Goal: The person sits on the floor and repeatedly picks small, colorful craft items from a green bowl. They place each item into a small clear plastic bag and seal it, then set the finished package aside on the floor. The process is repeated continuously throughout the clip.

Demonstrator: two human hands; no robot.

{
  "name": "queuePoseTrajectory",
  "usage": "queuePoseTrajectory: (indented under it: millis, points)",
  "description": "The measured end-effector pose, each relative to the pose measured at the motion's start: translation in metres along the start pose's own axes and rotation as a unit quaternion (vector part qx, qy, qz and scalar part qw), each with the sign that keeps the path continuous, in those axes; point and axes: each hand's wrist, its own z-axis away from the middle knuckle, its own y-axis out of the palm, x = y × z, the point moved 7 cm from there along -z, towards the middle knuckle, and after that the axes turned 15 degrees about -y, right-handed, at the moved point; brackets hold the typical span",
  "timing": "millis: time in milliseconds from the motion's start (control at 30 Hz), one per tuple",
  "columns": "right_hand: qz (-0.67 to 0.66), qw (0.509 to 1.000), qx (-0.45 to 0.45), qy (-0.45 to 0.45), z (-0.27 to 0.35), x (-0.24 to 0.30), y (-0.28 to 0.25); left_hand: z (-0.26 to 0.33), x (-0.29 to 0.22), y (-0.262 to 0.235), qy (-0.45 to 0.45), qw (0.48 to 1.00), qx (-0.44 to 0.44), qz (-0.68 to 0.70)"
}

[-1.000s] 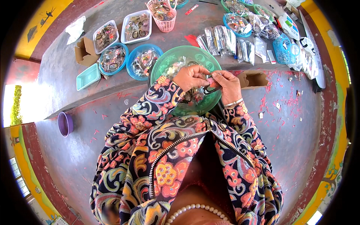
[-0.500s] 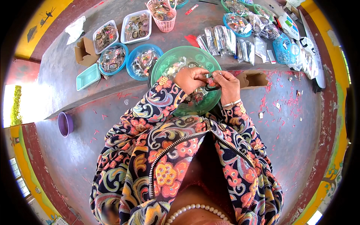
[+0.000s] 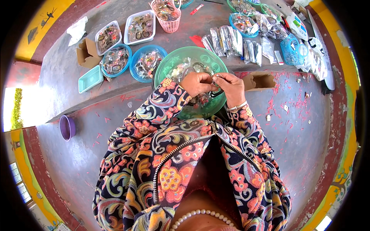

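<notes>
My left hand (image 3: 195, 84) and my right hand (image 3: 232, 88) meet over a green plastic basin (image 3: 163, 63). Their thumbs and fingertips are pinched together. Between them is a small black hair tie (image 3: 218, 93), a dark loop showing under the right fingers; most of it is hidden by the hands. In the basin lie several hair ties (image 3: 200, 66) and small ornaments, some in clear plastic bags. A bangle (image 3: 237, 106) circles my right wrist.
Blue basins (image 3: 148, 79) and white trays (image 3: 131, 40) of bagged hair ties stand left on a raised ledge, by a pink basket (image 3: 169, 26). Clear packets (image 3: 229, 40) and a blue basket (image 3: 290, 50) lie right. A cardboard box (image 3: 262, 81) sits beside my right hand, a purple bucket (image 3: 67, 128) far left.
My fingertips have drawn closer together, the right ones lower and over the hair tie. The pink ornament seen between them before is now hidden. The surroundings have not moved.
</notes>
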Motion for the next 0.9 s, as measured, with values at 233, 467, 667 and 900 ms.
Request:
queuePoseTrajectory:
  millis: [233,467,667,900]
  points:
    - [-0.046,0.997,-0.047,0.033,-0.001,0.005,0.0,0.007,-0.01,-0.015,-0.013,0.988,-0.057,0.145]
    - [0.01,1.0,0.014,0.019,0.0,-0.004,0.005,0.009,-0.01,-0.021,-0.001,0.937,-0.013,0.35]
    - [0.021,1.0,0.009,-0.003,-0.001,0.002,0.005,0.011,-0.013,-0.017,-0.016,0.94,0.03,0.339]
    - [0.088,0.994,0.047,-0.044,-0.003,0.003,0.006,0.012,-0.01,-0.021,-0.02,0.954,-0.042,0.297]
